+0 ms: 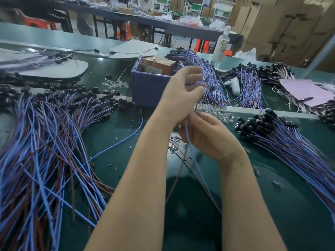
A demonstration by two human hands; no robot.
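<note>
My left hand [183, 91] is raised above the green table [190, 205], and its thumb and fingers pinch a small black cap [211, 88] at a wire's upper end. Below it, my right hand [206, 134] grips a blue and brown wire pair [190, 156] that hangs down toward me. A few clear bulbs [174, 147] and tiny sleeve pieces lie on the table under my hands.
A large pile of blue and brown wires [45, 151] with black caps covers the left. Another bundle [290, 142] lies at the right. A purple box [150, 86] holding a brown carton stands behind my hands. Clear bulbs [116, 86], a white bottle [222, 46] and pink paper [306, 91] lie farther back.
</note>
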